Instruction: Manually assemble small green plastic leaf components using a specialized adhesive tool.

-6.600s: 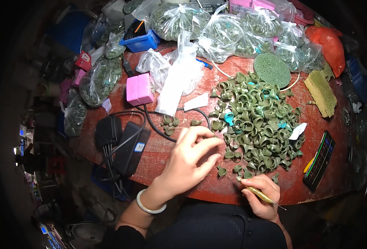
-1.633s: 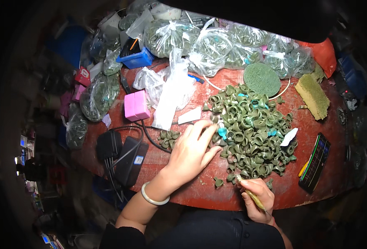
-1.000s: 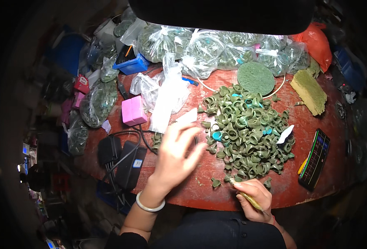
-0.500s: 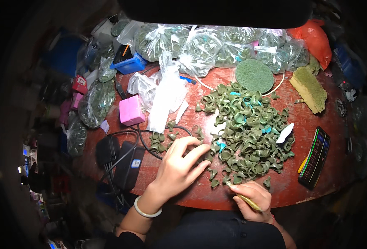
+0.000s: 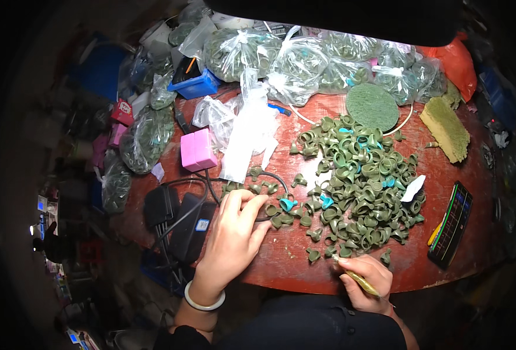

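A big heap of small dark green ring-like pieces (image 5: 363, 198), a few of them blue, lies on the red tabletop. My left hand (image 5: 231, 239), with a pale bangle at its wrist, is left of the heap, its fingers curved, apart and low over the table. Beside its fingertips lie several loose pieces and a blue piece (image 5: 287, 204); whether a fingertip touches one is hidden. At the heap's near edge my right hand (image 5: 366, 283) is closed around a slim yellow-green pen-like tool (image 5: 361, 284). The tool's tip is close to a loose green piece (image 5: 330, 251).
Knotted clear bags (image 5: 296, 61) line the back. A round green pad (image 5: 371, 108) adjoins the heap; a yellow-green sponge (image 5: 445, 129) and a phone (image 5: 449, 224) lie at right. Pink blocks (image 5: 198, 150), black adapters with cables (image 5: 189, 230) and a blue bin (image 5: 196, 85) are at left.
The whole view has shifted slightly. My left hand has drawn left, away from the heap, and a blue piece with several green ones now shows beside it. My right hand keeps its grip.
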Demonstrator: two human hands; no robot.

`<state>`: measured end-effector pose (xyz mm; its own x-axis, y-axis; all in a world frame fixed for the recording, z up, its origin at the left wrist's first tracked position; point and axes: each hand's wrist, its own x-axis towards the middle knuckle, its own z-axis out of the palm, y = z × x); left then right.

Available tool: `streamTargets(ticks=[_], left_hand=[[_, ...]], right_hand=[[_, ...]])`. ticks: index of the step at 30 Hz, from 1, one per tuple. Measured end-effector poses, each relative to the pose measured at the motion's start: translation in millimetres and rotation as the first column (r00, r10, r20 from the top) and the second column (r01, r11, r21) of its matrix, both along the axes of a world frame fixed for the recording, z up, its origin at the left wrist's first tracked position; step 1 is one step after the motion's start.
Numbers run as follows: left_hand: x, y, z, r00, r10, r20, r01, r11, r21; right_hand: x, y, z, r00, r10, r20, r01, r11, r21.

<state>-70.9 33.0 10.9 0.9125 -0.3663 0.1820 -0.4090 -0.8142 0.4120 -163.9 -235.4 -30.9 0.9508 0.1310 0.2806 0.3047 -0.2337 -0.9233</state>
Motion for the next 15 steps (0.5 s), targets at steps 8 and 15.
streamTargets(ticks=[8, 15], left_hand=[[11, -25, -15, 0.992, -0.034, 0.118, 0.063, 0.966, -0.251], [24, -56, -25, 0.974, -0.222, 0.052, 0.227, 0.957, -0.179]], right_hand=[[0, 2, 0, 1.0, -0.007, -0.017, 0.007, 1.0, 0.029], [1, -2, 0, 1.0, -0.021, 0.005, 0.021, 0.999, 0.026]])
